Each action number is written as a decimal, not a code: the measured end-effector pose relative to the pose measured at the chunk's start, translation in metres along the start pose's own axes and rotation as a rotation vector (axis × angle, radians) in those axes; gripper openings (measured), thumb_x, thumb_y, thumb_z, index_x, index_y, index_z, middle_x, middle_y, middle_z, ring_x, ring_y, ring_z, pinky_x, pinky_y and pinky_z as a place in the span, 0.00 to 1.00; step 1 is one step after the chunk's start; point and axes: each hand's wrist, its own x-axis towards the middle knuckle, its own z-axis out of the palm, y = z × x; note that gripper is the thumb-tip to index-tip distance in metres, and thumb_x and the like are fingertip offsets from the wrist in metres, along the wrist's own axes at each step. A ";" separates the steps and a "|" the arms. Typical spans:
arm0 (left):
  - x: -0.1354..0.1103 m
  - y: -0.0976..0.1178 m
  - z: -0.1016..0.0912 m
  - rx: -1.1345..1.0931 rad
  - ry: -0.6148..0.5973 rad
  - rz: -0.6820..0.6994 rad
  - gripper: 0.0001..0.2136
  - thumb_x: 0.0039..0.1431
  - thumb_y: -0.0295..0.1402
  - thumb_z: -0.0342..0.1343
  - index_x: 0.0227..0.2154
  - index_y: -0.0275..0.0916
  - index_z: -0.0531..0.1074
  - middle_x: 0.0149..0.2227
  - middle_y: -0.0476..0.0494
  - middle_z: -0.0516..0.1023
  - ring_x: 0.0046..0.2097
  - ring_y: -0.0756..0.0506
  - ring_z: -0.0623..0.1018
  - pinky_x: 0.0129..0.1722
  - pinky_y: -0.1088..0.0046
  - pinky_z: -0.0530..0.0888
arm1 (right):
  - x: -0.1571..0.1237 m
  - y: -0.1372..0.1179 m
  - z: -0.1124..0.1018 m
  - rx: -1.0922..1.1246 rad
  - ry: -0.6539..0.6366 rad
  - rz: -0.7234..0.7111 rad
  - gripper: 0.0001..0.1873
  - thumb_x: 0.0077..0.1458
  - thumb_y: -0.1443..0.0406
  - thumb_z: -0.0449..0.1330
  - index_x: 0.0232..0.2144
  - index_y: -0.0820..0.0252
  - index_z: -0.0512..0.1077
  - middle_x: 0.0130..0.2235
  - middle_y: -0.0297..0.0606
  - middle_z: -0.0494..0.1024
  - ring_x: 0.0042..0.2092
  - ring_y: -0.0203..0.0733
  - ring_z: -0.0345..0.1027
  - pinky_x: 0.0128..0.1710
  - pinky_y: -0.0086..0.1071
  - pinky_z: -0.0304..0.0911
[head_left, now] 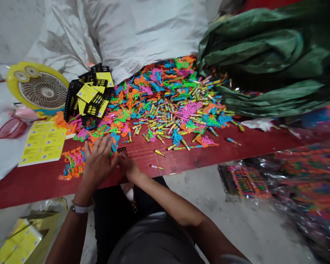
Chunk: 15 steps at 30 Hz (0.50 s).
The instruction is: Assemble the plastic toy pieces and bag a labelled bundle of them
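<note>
Leftward, one red basket (13, 126) sits at nine o'clock and one yellow fan (48, 91) at ten, while at eight one row of plastic pieces (71, 167), too overlapped to count, lies beside the spread left hand (97, 161). Next, the right hand (128, 168) curls at one black rack (122, 150), its grip unclear; two loose tubes (159, 153) lie at six.
</note>
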 end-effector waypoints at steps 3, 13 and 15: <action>-0.001 0.002 0.001 -0.002 0.016 -0.018 0.27 0.68 0.47 0.48 0.65 0.40 0.64 0.66 0.33 0.68 0.66 0.29 0.68 0.69 0.35 0.45 | 0.000 0.013 -0.032 0.097 0.119 0.030 0.07 0.62 0.71 0.59 0.39 0.59 0.77 0.40 0.37 0.80 0.41 0.40 0.75 0.41 0.29 0.70; -0.003 0.006 -0.007 -0.057 -0.013 -0.047 0.22 0.69 0.44 0.49 0.63 0.46 0.65 0.67 0.39 0.67 0.68 0.35 0.64 0.72 0.41 0.42 | 0.088 0.032 -0.109 -0.328 -0.035 0.468 0.18 0.65 0.60 0.58 0.48 0.71 0.76 0.48 0.60 0.80 0.52 0.53 0.75 0.50 0.36 0.68; -0.003 0.006 -0.009 -0.049 -0.031 -0.042 0.22 0.69 0.44 0.49 0.63 0.46 0.65 0.67 0.40 0.67 0.69 0.36 0.64 0.72 0.42 0.41 | 0.090 0.036 -0.116 -0.348 -0.071 0.477 0.14 0.63 0.67 0.57 0.45 0.71 0.77 0.47 0.60 0.81 0.52 0.53 0.75 0.51 0.35 0.67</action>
